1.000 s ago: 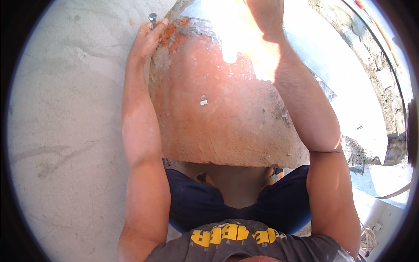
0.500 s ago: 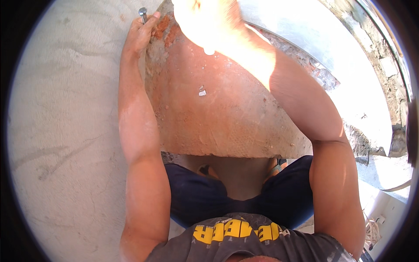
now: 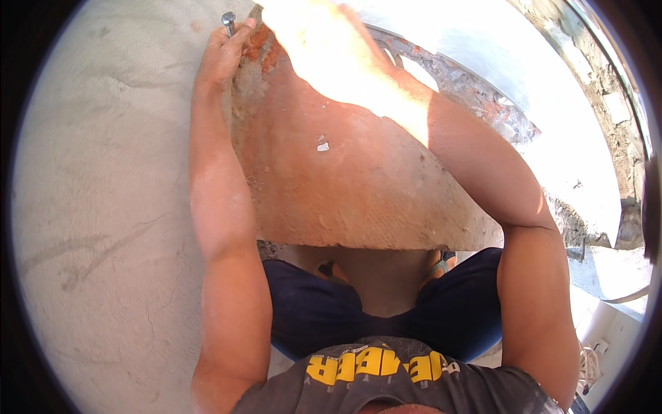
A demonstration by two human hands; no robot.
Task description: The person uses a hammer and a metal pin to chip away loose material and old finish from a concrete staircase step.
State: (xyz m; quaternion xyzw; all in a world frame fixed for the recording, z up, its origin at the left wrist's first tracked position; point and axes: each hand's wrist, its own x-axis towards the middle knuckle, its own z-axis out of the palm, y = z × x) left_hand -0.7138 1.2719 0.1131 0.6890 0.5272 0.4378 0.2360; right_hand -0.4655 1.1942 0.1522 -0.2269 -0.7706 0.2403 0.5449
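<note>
My left hand (image 3: pixel 222 54) is closed on a steel rod (image 3: pixel 228 21) with a round head, probably a chisel, against the crumbling left edge of a reddish, dust-covered slab (image 3: pixel 345 179). My right hand (image 3: pixel 303 27) reaches to the top of the slab, near the left one; glaring sunlight washes it out, so its fingers and anything in them are hidden. A small white chip (image 3: pixel 323 147) lies mid-slab. Rough broken mortar (image 3: pixel 496 103) runs along the slab's far right side.
A grey plastered surface (image 3: pixel 103 172) fills the left side. On the right are a bright pale panel (image 3: pixel 572 138), a rough masonry strip (image 3: pixel 614 103) and coiled cable (image 3: pixel 587 366) at lower right. My knees and sandalled feet are below the slab's front edge.
My right hand has moved up and left toward the left hand, its forearm now more slanted. The left hand keeps its grip on the rod, shifted slightly left in view.
</note>
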